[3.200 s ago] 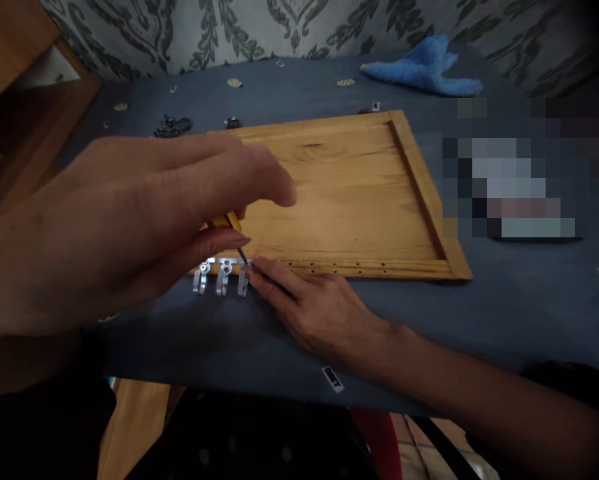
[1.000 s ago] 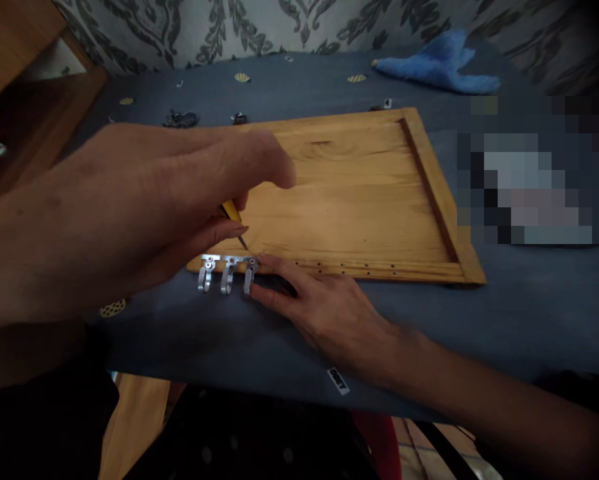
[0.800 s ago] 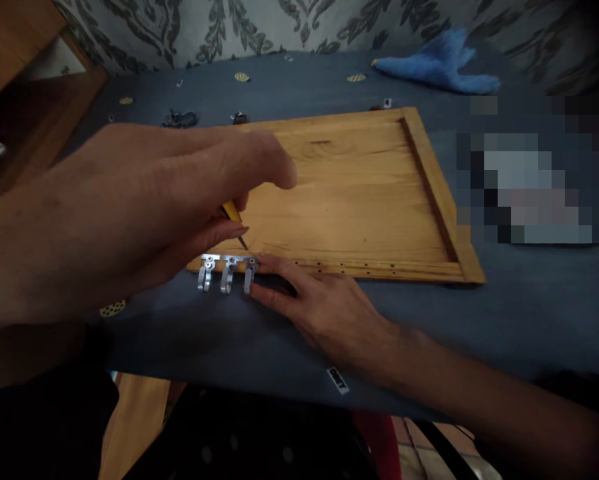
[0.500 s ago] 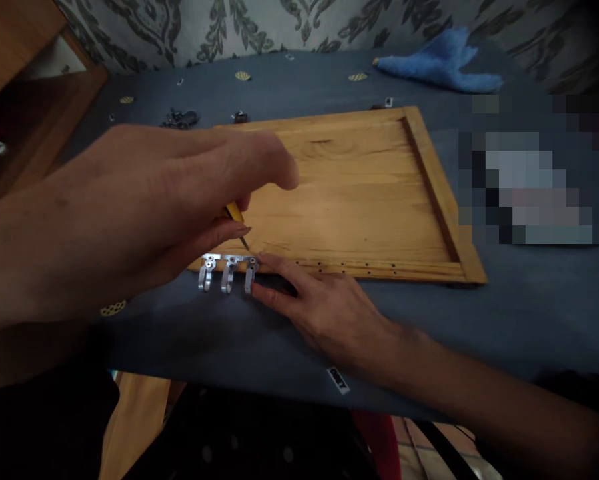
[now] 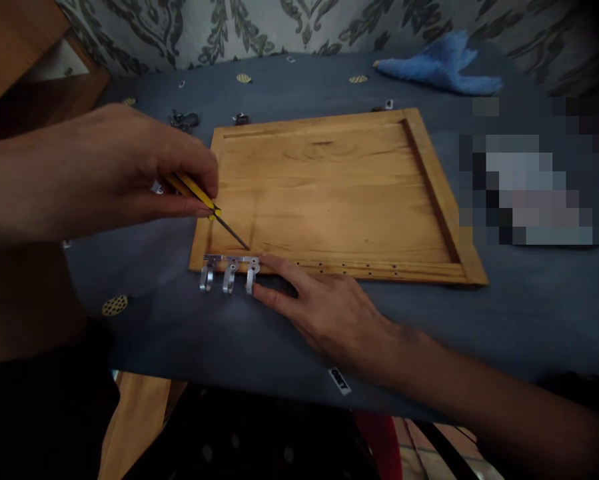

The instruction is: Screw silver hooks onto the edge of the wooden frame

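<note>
My left hand [image 5: 149, 167] is closed around the yellow handle of a screwdriver [image 5: 202, 195]. Its thin shaft slants down to the right, and the tip is just above the hook end near the board's front edge. A silver metal hook rail [image 5: 222, 258] with three curved hooks lies along the front left edge of a shallow wooden frame board [image 5: 329, 200]. The thumb and index finger of my right hand [image 5: 329, 307] hold the rail's right end, by the last hook. Several small dark holes run along the frame's front strip to the right.
A grey-blue cloth [image 5: 279, 347] with printed patches covers the table. Behind the board lie a small dark metal piece [image 5: 184, 120], dark hinges [image 5: 240, 120] and a fluffy blue cloth [image 5: 439, 70]. A blurred-out object sits at right. A wooden cabinet [image 5: 19, 40] stands at left.
My left hand has drawn back to the left and turned, showing more of the screwdriver and the board's left side. My right hand remains at the rail's end.
</note>
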Available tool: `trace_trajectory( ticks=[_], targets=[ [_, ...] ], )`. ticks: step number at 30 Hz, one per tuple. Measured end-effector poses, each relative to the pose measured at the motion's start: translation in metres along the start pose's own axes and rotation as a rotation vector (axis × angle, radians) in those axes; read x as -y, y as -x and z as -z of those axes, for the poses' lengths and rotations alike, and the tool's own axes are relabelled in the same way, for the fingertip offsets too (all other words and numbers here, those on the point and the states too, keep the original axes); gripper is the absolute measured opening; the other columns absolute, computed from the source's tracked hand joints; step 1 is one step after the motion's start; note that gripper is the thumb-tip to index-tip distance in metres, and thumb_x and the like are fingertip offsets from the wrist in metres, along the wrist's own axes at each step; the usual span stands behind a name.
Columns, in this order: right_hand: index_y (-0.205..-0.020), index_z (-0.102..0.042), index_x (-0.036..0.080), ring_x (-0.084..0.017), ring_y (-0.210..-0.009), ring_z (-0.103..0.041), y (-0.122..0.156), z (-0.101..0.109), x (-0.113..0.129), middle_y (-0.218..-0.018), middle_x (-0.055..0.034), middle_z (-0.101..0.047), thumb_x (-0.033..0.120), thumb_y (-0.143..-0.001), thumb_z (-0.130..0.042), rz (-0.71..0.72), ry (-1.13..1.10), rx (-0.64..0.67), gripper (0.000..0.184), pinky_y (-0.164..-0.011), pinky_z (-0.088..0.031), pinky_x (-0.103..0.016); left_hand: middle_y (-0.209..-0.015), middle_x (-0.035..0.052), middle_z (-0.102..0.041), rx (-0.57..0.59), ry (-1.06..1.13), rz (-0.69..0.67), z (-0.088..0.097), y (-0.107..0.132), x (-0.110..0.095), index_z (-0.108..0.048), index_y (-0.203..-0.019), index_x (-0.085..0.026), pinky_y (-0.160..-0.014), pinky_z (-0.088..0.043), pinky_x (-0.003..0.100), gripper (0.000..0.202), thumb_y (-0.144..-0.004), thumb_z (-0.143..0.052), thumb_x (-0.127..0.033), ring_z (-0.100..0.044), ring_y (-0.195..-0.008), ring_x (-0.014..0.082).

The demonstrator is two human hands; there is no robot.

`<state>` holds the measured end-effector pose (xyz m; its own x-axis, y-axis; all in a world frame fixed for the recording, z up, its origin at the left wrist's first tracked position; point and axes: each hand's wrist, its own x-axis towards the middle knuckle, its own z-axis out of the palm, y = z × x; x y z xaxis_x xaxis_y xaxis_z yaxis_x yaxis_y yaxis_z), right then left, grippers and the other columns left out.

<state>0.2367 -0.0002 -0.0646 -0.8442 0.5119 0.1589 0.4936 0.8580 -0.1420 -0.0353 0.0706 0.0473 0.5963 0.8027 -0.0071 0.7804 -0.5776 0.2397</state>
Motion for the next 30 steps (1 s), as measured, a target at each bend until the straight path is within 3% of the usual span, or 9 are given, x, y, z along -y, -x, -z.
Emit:
trace_trajectory(
  ticks=[3, 6, 9, 14, 18, 21, 27, 30],
  targets=[
    [-0.124, -0.064, 0.021, -0.017, -0.076, -0.065, 0.0, -0.001, 0.0, -0.142, -0.0144, -0.056, 0.005, -0.092, -0.044, 0.003, 0.0, -0.005, 0.041, -0.048, -0.044, -0.026, -0.078, -0.0058, -0.07, 0.184, -0.058, -0.017, -0.003, -0.009, 0.02, -0.073, -0.099, -0.024, -0.052, -0.043, 0.016, 0.043, -0.088, -0.054, -0.061, -0.061, -0.061, 0.0093],
    [-0.123, -0.064, 0.022, -0.017, -0.077, -0.066, 0.0, -0.003, 0.0, -0.141, -0.0144, -0.057, 0.007, -0.093, -0.043, 0.002, 0.006, -0.018, 0.04, -0.049, -0.043, -0.026, -0.077, -0.0067, -0.07, 0.32, 0.026, -0.017, -0.012, -0.022, 0.025, -0.072, -0.1, -0.021, -0.054, -0.044, 0.015, 0.041, -0.091, -0.053, -0.056, -0.059, -0.062, 0.0081],
    [-0.123, -0.064, 0.022, -0.018, -0.079, -0.067, 0.002, -0.004, 0.0, -0.139, -0.0142, -0.058, 0.007, -0.093, -0.043, 0.01, 0.011, -0.047, 0.04, -0.049, -0.045, -0.027, -0.081, -0.0054, -0.07, 0.374, 0.039, -0.013, -0.022, -0.029, 0.023, -0.071, -0.101, -0.019, -0.059, -0.045, 0.018, 0.042, -0.091, -0.051, -0.055, -0.059, -0.068, 0.01],
    [-0.122, -0.065, 0.021, -0.018, -0.077, -0.066, 0.002, -0.004, 0.0, -0.139, -0.0151, -0.057, 0.005, -0.092, -0.042, 0.015, 0.004, -0.039, 0.041, -0.05, -0.047, -0.029, -0.092, -0.0015, -0.07, 0.298, 0.029, -0.079, -0.037, -0.035, 0.018, -0.069, -0.101, -0.019, -0.073, -0.045, 0.024, 0.035, -0.094, -0.049, -0.047, -0.06, -0.081, 0.0141],
    [-0.124, -0.064, 0.022, -0.017, -0.077, -0.065, 0.002, -0.004, -0.001, -0.14, -0.0143, -0.056, 0.006, -0.092, -0.044, 0.015, 0.0, -0.04, 0.04, -0.051, -0.047, -0.028, -0.091, 0.0009, -0.068, 0.249, 0.028, -0.067, -0.046, -0.035, 0.021, -0.069, -0.095, -0.022, -0.072, -0.044, 0.028, 0.028, -0.087, -0.06, -0.047, -0.062, -0.083, 0.0182],
    [-0.124, -0.063, 0.022, -0.016, -0.077, -0.065, 0.002, -0.005, -0.002, -0.142, -0.0131, -0.055, 0.006, -0.092, -0.045, 0.018, 0.013, -0.044, 0.041, -0.051, -0.047, -0.027, -0.093, 0.0016, -0.068, 0.191, 0.04, -0.06, -0.051, -0.029, 0.022, -0.067, -0.098, -0.023, -0.071, -0.044, 0.03, 0.03, -0.088, -0.058, -0.05, -0.063, -0.083, 0.019],
    [-0.122, -0.063, 0.024, -0.016, -0.076, -0.066, 0.001, -0.008, -0.002, -0.137, -0.0135, -0.058, 0.007, -0.092, -0.043, 0.014, 0.029, -0.046, 0.04, -0.053, -0.046, -0.027, -0.106, 0.0041, -0.064, -0.043, 0.027, -0.005, -0.051, 0.004, -0.002, -0.06, -0.112, -0.02, -0.088, -0.046, 0.033, 0.036, -0.099, -0.043, -0.048, -0.059, -0.099, 0.019],
    [-0.123, -0.063, 0.025, -0.016, -0.074, -0.066, 0.0, -0.008, -0.001, -0.136, -0.0129, -0.059, 0.007, -0.092, -0.042, 0.012, 0.047, -0.064, 0.042, -0.052, -0.045, -0.027, -0.108, 0.0033, -0.066, -0.139, 0.127, -0.056, -0.058, 0.028, -0.02, -0.056, -0.117, -0.023, -0.084, -0.05, 0.031, 0.041, -0.092, -0.055, -0.055, -0.062, -0.098, 0.0189]
  ],
)
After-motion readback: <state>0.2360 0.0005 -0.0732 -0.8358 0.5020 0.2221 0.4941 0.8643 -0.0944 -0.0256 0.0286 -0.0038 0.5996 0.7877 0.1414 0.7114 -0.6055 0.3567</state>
